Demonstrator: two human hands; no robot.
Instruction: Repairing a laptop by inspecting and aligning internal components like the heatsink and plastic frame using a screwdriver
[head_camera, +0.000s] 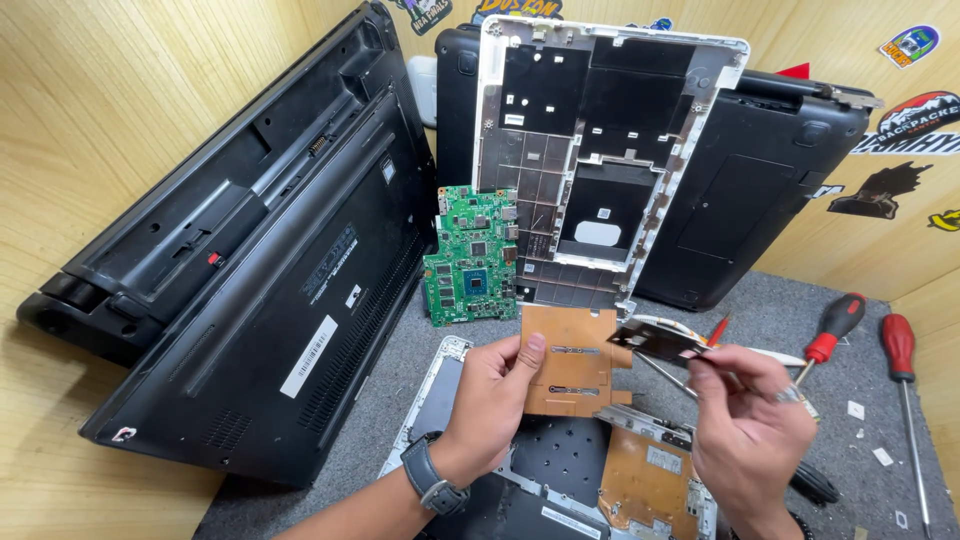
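My left hand grips a flat copper-coloured plate by its left edge and holds it above an opened laptop chassis. A dark watch sits on that wrist. My right hand pinches a small dark circuit board with ribbon cables just to the right of the plate, with a thin tool shaft alongside the fingers. A second copper-coloured plate lies inside the chassis below.
A green motherboard leans against a white laptop frame at the back. A large black laptop leans against the wooden wall on the left, another black laptop behind right. Two red-handled screwdrivers lie on the grey mat at right.
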